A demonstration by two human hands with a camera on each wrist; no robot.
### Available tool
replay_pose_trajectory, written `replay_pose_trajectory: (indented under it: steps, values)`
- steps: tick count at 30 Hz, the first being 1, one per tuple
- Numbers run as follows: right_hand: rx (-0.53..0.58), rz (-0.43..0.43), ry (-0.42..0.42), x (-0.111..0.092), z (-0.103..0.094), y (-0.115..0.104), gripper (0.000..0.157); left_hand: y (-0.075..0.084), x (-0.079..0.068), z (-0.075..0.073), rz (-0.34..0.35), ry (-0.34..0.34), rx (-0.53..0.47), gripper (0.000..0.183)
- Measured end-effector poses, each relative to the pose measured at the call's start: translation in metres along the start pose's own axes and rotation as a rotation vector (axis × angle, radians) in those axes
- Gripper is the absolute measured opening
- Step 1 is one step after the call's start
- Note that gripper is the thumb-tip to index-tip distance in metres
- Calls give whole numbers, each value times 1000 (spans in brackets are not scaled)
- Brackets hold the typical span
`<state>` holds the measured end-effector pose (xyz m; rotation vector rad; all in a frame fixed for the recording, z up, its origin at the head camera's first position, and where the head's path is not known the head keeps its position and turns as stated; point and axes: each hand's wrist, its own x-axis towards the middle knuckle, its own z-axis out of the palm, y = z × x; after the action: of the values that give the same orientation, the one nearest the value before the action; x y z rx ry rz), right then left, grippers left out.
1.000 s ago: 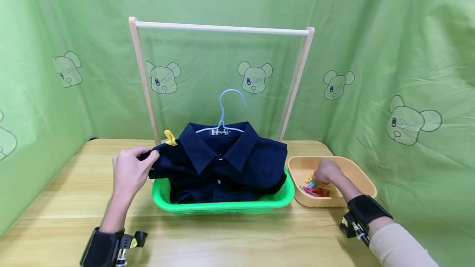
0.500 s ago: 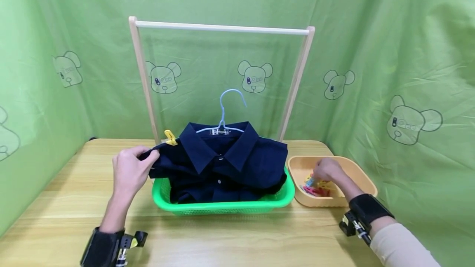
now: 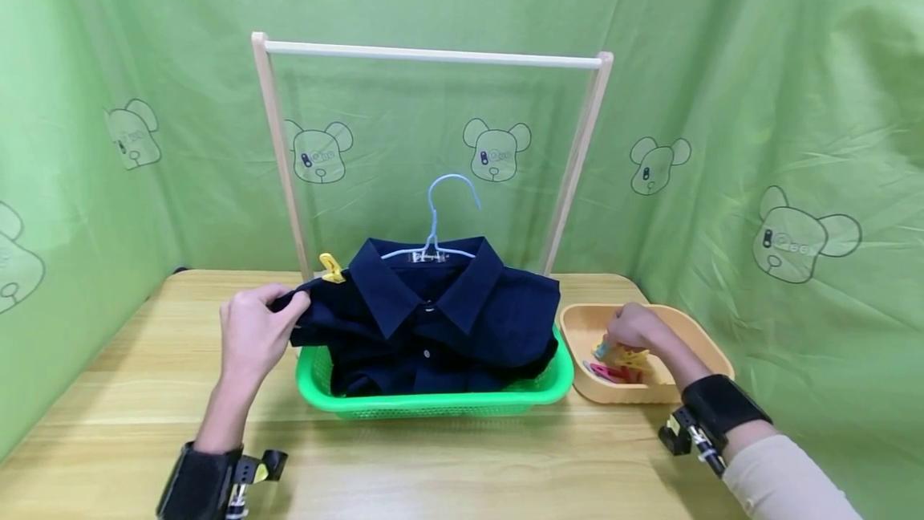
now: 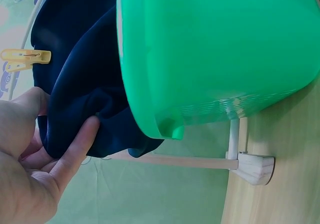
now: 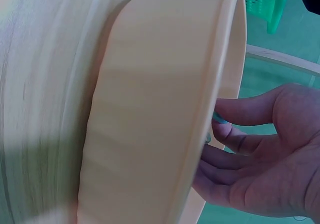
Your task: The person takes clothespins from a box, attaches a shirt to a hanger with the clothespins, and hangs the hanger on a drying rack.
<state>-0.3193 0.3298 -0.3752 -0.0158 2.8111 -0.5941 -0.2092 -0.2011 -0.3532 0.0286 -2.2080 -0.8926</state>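
A navy collared shirt [image 3: 462,343] lies in a green basket [image 3: 433,404], with a pale blue hanger [image 3: 433,219] inside its collar. A yellow clothespin [image 3: 332,269] is clipped at the shoulder on the left. Close to it, my left hand [image 3: 256,331] pinches the shirt's edge between thumb and fingers; the left wrist view shows the cloth [image 4: 75,104] folded in its grip. My right hand [image 3: 637,329] reaches into the orange tray [image 3: 693,343]. In the right wrist view its thumb and index finger pinch a blue clothespin [image 5: 218,117], mostly hidden by the tray wall.
Several loose clothespins [image 3: 617,373], pink and yellow among them, lie in the tray below the right hand. A wooden rack with a white rail [image 3: 433,54] stands behind the basket. Green patterned cloth [image 3: 794,143] encloses the wooden table [image 3: 433,472].
My right hand has shifted slightly within the tray, its fingers moving among the clothespins. The left hand, shirt and basket stay as they were.
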Motion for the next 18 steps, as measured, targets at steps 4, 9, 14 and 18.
replay_pose_trajectory:
  steps: [4, 9, 14, 18]
  values:
    - [30, 19, -7, -2, -1, -1, 14, 0, 0, 0, -1, -5, -1, 18]
    - [14, 14, 20, -2, 0, -3, 20, -1, 0, 1, -7, -10, -2, 19]
    - [28, -5, 77, -2, -2, -5, 22, 0, 0, 0, -9, -9, -3, 20]
    - [66, -8, 92, -4, -5, -9, 21, 0, 0, 0, -5, -8, -1, 19]
